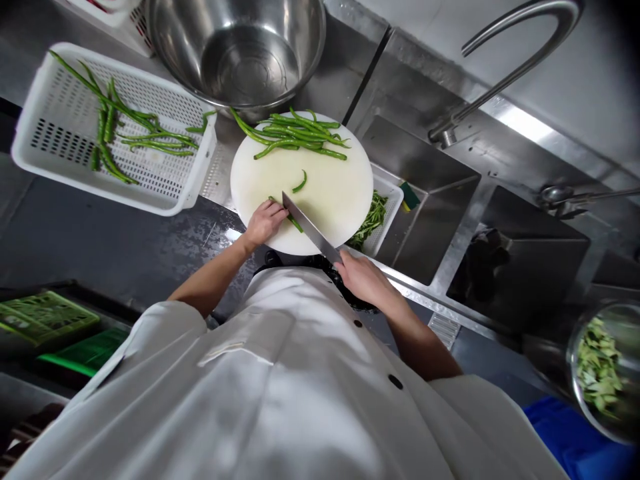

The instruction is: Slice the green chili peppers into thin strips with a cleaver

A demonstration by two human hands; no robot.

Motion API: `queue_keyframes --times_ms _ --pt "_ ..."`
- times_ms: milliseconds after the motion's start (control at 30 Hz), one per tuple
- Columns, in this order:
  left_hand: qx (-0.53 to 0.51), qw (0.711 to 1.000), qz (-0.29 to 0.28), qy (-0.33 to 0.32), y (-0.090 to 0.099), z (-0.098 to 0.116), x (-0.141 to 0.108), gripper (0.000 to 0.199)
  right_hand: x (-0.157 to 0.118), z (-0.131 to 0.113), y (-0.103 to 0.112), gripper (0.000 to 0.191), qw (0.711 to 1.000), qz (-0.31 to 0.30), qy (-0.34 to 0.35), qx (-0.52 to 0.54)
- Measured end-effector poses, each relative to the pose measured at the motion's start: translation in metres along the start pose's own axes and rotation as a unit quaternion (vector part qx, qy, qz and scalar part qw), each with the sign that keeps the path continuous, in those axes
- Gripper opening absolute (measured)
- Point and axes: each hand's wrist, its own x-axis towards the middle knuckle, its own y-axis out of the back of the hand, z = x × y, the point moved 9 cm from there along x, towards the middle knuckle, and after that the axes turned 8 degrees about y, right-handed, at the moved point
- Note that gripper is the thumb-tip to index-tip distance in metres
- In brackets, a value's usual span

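On the round white cutting board (320, 190), my left hand (266, 222) presses down a green pepper (295, 223) near the board's left front edge. My right hand (361, 273) is closed round the handle of a knife (313, 231), its blade lying slantwise over the board with the tip end beside my left fingers. A short curved pepper piece (300, 181) lies just behind the blade. Several long green peppers (300, 135) are piled at the back of the board.
A white perforated basket (199, 175) with several peppers stands at left, a large steel bowl (245, 60) behind the board. Right of it, a white basket (393, 212) of cut green pieces sits by the sink (425, 233), under a curved faucet (505, 80). A bowl (575, 373) of greens is far right.
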Motion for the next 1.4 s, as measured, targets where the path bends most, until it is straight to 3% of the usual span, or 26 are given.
queue_keyframes --times_ms 133,367,533,633,767,867,1000,1267,1400 --pt "-0.004 1.0 -0.005 0.002 0.001 0.002 -0.001 0.041 0.033 -0.009 -0.001 0.033 0.999 0.022 0.011 0.025" --pt "-0.017 1.0 -0.003 0.009 0.0 0.002 -0.003 0.043 0.018 0.0 0.003 0.03 0.999 0.004 0.015 0.031" --pt "-0.018 1.0 -0.008 0.009 0.003 -0.001 -0.004 0.042 0.052 -0.021 -0.002 0.032 0.998 0.026 0.01 0.054" --pt "-0.009 1.0 0.006 0.012 0.017 -0.012 -0.001 0.039 0.06 -0.024 -0.003 0.031 0.998 0.028 0.01 0.059" --pt "0.004 0.999 0.022 0.043 0.034 -0.035 0.006 0.034 0.051 -0.02 0.001 0.028 0.998 0.03 0.017 0.052" --pt "-0.014 0.999 -0.018 0.024 0.027 -0.038 0.008 0.035 0.048 -0.021 -0.001 0.028 0.999 0.027 0.012 0.039" --pt "-0.03 0.999 -0.009 0.022 0.023 -0.038 0.008 0.035 0.05 -0.026 -0.001 0.029 0.999 0.02 0.006 0.034" --pt "-0.048 0.998 -0.013 0.036 0.015 -0.044 0.005 0.032 0.013 -0.017 0.029 0.028 0.999 -0.032 -0.016 0.016" --pt "-0.072 0.996 -0.019 0.048 0.012 -0.046 0.005 0.032 0.013 -0.018 0.034 0.026 1.0 -0.026 0.001 0.014"
